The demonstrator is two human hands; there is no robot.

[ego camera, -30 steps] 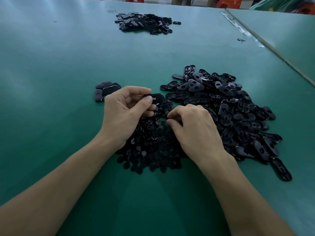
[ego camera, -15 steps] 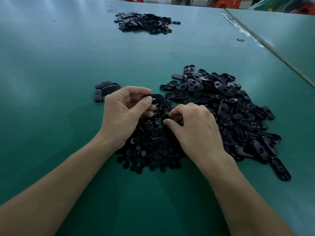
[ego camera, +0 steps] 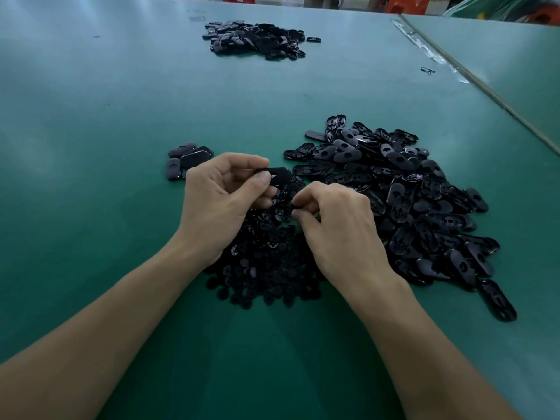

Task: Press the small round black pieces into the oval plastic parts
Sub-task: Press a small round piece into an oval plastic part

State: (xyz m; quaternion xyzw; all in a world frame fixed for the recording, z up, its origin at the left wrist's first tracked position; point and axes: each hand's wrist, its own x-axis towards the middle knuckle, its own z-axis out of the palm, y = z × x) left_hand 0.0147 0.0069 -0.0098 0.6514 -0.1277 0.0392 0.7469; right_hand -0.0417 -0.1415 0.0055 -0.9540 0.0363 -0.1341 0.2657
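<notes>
My left hand (ego camera: 222, 197) pinches one black oval plastic part (ego camera: 277, 174) between thumb and fingers, held just above the table. My right hand (ego camera: 336, 225) is curled close beside it, thumb and forefinger pinching a small round black piece (ego camera: 295, 209) over the heap of small round pieces (ego camera: 266, 268). A large heap of loose oval parts (ego camera: 418, 207) lies to the right of both hands. The pinched round piece is mostly hidden by my fingertips.
A few oval parts (ego camera: 185, 160) lie in a small group left of my left hand. Another pile of black parts (ego camera: 257, 39) sits at the far side of the green table (ego camera: 91, 147). A seam (ego camera: 472, 77) to a second table runs along the right.
My right hand has lifted slightly from the round-piece heap and moved left toward the oval part. My left hand has stayed almost still, holding the part.
</notes>
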